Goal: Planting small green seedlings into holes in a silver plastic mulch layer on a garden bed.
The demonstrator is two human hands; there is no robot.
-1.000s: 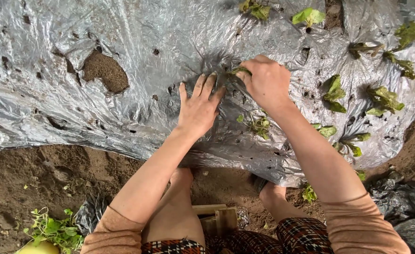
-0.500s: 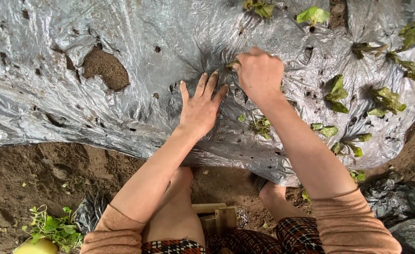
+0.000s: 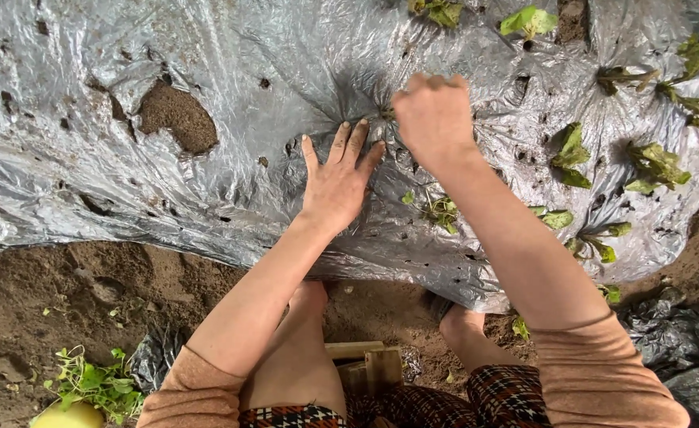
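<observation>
We kept our left hand [image 3: 335, 178] spread flat, palm down, pressing the silver plastic mulch [image 3: 207, 63] just beside a small planting hole [image 3: 382, 112]. Our right hand [image 3: 432, 119] was curled closed over that hole; a moment earlier a green seedling showed between its fingertips, and now only a sliver of leaf could be seen at the knuckles, so we judged the plant had gone down into the soil. Whether the fingers still gripped it we could not tell. Planted seedlings [image 3: 568, 155] stood to the right of both hands.
</observation>
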